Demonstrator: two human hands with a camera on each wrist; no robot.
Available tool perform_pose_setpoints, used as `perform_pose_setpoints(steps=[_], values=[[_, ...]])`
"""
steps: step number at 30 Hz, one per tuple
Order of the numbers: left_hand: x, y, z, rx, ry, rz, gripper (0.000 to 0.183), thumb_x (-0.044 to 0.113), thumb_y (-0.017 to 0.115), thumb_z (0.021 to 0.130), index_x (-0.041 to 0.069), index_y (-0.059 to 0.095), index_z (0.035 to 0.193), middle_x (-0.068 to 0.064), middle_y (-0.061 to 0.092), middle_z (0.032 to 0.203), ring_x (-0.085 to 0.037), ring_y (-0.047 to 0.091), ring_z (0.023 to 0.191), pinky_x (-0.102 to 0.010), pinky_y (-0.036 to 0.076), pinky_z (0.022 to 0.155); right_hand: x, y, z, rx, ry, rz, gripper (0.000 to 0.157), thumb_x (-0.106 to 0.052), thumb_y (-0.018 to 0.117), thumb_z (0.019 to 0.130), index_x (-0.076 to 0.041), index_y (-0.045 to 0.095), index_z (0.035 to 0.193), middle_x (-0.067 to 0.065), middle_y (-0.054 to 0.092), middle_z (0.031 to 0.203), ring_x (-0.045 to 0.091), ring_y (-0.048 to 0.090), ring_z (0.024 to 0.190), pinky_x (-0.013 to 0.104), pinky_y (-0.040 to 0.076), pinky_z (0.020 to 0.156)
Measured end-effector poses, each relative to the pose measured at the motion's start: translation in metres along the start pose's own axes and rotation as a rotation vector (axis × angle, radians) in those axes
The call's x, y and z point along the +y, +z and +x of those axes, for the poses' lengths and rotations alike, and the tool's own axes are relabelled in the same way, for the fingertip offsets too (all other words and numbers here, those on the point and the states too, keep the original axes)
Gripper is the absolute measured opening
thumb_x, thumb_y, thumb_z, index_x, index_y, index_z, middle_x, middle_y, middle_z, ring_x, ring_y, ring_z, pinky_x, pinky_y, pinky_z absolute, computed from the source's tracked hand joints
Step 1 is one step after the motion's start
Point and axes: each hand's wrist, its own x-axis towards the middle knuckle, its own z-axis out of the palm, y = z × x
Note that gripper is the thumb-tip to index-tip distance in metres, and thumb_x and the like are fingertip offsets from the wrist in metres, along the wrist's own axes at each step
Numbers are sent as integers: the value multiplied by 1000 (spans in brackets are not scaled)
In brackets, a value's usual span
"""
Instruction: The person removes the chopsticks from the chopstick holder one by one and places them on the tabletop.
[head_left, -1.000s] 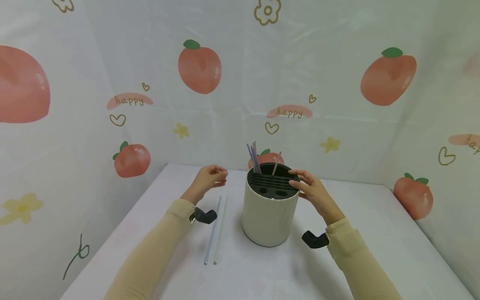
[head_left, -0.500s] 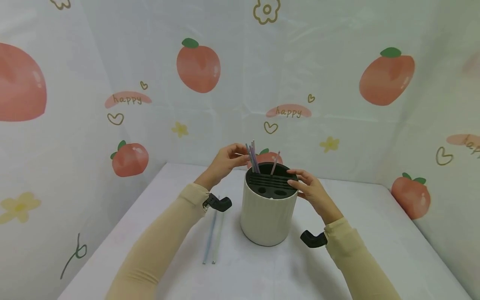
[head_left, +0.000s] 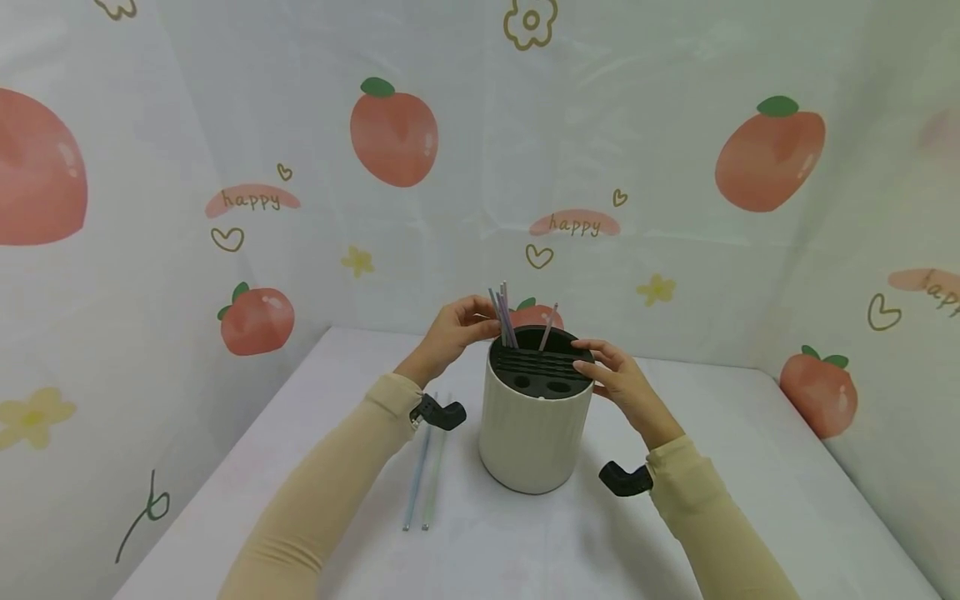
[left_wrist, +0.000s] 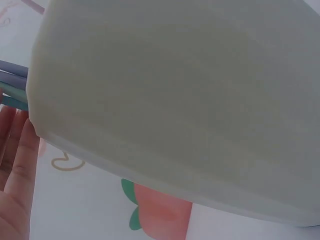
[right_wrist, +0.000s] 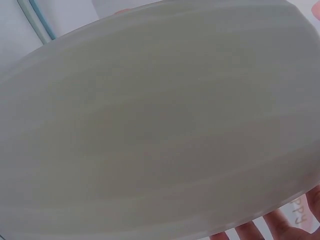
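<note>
A: OK, left hand (head_left: 453, 332) status?
B: At the left rim of the white holder (head_left: 531, 446), right beside the stick cluster (head_left: 505, 318). Can't tell if it pinches one.
A: Right hand (head_left: 621, 379)?
B: Fingers spread wide, resting on the right rim.
A: Holder position?
B: Upright on the desk (head_left: 675, 517), between both hands. Cluster leans in the big rear compartment; pink stick (head_left: 549, 325) stands apart, further right.
A: Loose ones?
B: Blue stick (head_left: 416, 485), green stick (head_left: 432, 492), side by side on the desk, left of the holder.
</note>
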Motion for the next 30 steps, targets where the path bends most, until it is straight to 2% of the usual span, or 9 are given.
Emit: perform_pose_setpoints(steps=[10, 19, 23, 27, 30], values=[[-4, 3, 2, 21, 35, -6, 15, -2, 62, 92, -5, 58, 105, 1, 62, 97, -10, 65, 91, -33, 56, 90, -1, 0, -1, 1, 3, 20, 48, -26, 59, 98, -6, 44, 139, 4, 53, 127, 4, 59, 101, 42, 45, 98], [6, 3, 10, 45, 124, -4, 14, -3, 63, 91, -5, 60, 105, 4, 64, 93, -9, 65, 86, -30, 58, 84, -1, -1, -1, -4, 3, 26, 49, -26, 58, 98, -5, 43, 140, 11, 50, 133, 3, 59, 102, 45, 44, 100], [25, -1, 15, 71, 185, -44, 12, -5, 63, 90, 4, 63, 98, 2, 65, 91, -10, 66, 86, -32, 58, 85, 0, -1, -1, -2, 7, 26, 49, -26, 59, 97, -6, 44, 139, 10, 50, 132, 4, 59, 102, 43, 44, 100], [56, -9, 19, 118, 281, -121, 24, -9, 61, 89, 14, 64, 94, 3, 66, 89, -10, 67, 84, -31, 59, 82, -1, 0, -1, -3, 3, 27, 47, -25, 59, 97, -6, 45, 138, 6, 52, 130, 3, 59, 102, 40, 46, 98], [81, -18, 20, 177, 351, -194, 30, -12, 59, 89, 17, 65, 93, 3, 68, 89, -10, 67, 82, -28, 59, 80, -1, 0, -1, -3, -1, 32, 46, -25, 60, 97, -7, 46, 137, 3, 53, 127, 3, 59, 103, 39, 46, 97]])
